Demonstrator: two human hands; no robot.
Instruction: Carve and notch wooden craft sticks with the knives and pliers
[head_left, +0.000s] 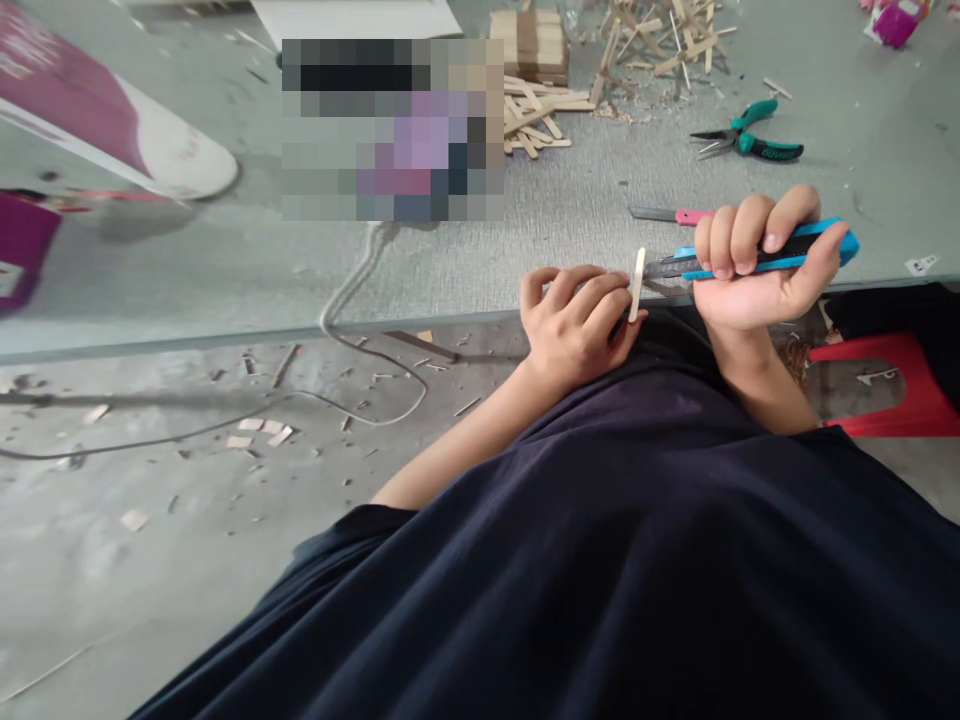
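A short pale wooden craft stick (637, 285) is pinched between the thumb and fingers of my left hand (576, 318) at the table's near edge. My right hand (765, 262) is wrapped round a blue and black utility knife (799, 248). Its extended blade points left, with the tip at or very near the stick; whether it touches I cannot tell. Just beyond my right hand lies a second cutter with a pink handle (691, 217), partly covered by my fingers. Farther back rest long-nose pliers (746, 135) with green and black handles, jaws apart.
Loose craft sticks (536, 115) and a banded stack of sticks (529, 45) lie at the back. A blurred-out patch (390, 130) hides something with a cable (352, 270) hanging over the edge. A pink and white container (112, 110) is at left, a red stool (892, 380) below right.
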